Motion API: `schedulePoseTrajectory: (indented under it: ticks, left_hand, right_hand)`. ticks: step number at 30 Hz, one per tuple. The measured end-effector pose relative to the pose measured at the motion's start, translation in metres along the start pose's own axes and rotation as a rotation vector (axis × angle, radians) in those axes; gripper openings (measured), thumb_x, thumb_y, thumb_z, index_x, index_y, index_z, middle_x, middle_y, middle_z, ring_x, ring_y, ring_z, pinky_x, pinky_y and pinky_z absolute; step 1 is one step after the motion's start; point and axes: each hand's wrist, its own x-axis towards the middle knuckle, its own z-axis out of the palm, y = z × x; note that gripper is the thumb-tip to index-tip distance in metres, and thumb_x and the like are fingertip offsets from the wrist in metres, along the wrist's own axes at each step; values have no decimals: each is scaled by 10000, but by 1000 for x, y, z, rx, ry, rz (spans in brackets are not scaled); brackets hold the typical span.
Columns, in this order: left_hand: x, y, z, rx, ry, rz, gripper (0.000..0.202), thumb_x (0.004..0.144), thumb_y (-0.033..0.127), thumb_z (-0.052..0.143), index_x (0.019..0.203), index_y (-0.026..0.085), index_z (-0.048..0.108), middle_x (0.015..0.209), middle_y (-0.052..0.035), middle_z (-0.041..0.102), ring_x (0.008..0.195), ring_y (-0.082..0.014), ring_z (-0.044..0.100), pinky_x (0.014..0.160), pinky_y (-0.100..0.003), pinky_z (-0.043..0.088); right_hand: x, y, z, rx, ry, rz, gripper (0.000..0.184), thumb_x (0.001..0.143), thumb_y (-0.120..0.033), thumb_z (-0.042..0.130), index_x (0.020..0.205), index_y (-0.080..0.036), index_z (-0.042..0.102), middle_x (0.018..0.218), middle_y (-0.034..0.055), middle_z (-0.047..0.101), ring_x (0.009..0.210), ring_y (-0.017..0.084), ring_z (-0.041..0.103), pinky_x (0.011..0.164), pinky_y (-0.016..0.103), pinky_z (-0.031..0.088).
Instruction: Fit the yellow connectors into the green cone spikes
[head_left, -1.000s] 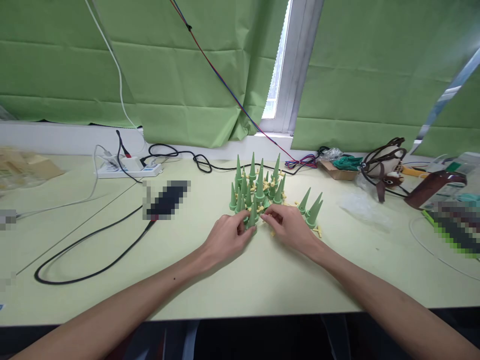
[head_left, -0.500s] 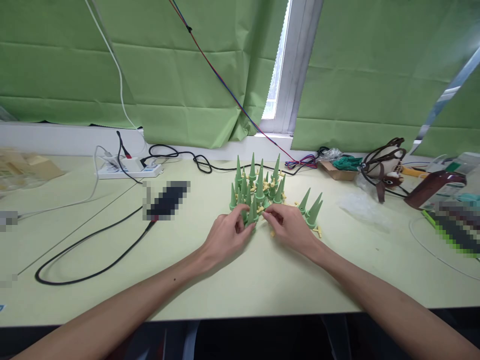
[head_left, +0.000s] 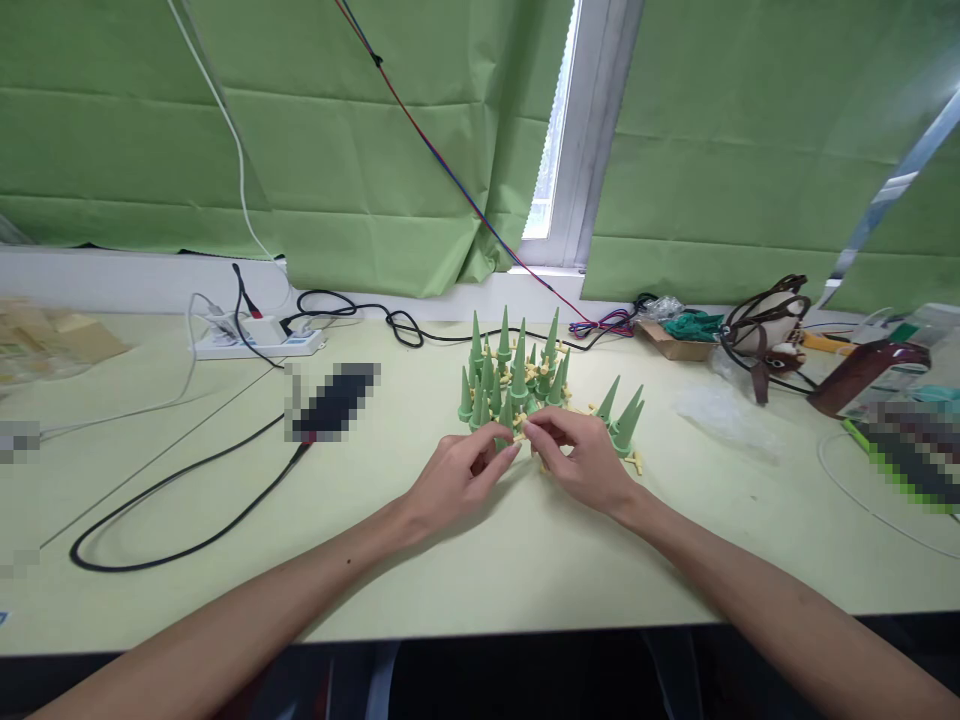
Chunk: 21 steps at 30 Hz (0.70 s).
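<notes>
A cluster of green cone-shaped plastic spikes (head_left: 510,375) with small yellow pieces among them stands upright on the pale green table (head_left: 480,560). My left hand (head_left: 459,472) is curled at the cluster's near edge, fingers wrapped round a green cone that is mostly hidden behind them. My right hand (head_left: 579,455) pinches a small yellow piece at the same spot, its fingertips meeting the left hand's. Three more green cones (head_left: 622,415) lean together just right of my right hand, with yellow pieces lying beside them.
A black cable (head_left: 187,490) loops across the table's left half from a blurred black device (head_left: 334,400). A white power strip (head_left: 255,335) lies at the back left. Clutter of a small box, straps, plastic wrap (head_left: 716,410) and a brown object fills the right side.
Both hands have lifted slightly off the table and drawn together; my left fingers have closed more tightly round the cone and the fingertips now meet.
</notes>
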Motion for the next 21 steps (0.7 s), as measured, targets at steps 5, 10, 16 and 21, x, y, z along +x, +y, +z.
schedulePoseTrajectory:
  ticks: [5,10,16,21]
  left_hand:
    - [-1,0,-2,-8,-69,25,239,1010,334,429,1058,195,617,576,72,467,502,-75,345,550,-196,349]
    - [-1,-3,-2,28,-30,67,225,1009,293,431,1037,195,631,658,46,571,516,-69,402,586,-183,385]
    - [0,-2,-2,32,4,77,217,1001,286,449,1021,184,639,639,44,580,509,-70,425,575,-181,392]
    - [1,-2,-2,35,25,85,219,1003,278,452,973,178,644,626,52,548,499,-63,377,557,-181,367]
  right_hand:
    - [0,-1,0,51,-41,-35,201,972,-278,499,828,-188,607,654,3,594,563,116,513,545,231,431]
    - [-1,1,0,46,-64,-46,181,966,-294,516,832,-193,584,646,-9,552,556,111,480,532,223,409]
    - [-1,2,0,5,-61,-54,180,963,-289,517,819,-193,567,626,-20,532,541,107,458,526,226,386]
    - [0,2,0,4,-62,-57,179,960,-260,521,804,-187,567,620,-23,526,539,104,445,530,227,375]
